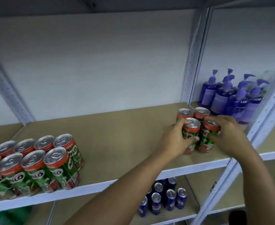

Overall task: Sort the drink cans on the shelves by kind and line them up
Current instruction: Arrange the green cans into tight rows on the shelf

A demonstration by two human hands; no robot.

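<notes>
Near the shelf's (117,135) right end, the left hand (174,140) grips one Milo can (191,129) and the right hand (226,135) grips its neighbour (206,135). Two more cans (192,112) stand just behind; a larger Milo group (36,163) fills the left end.

Two bare forearms enter from the lower edge, ending in the left hand (174,140) and right hand (227,135). No sleeve, glove, watch or ring shows on either.
</notes>
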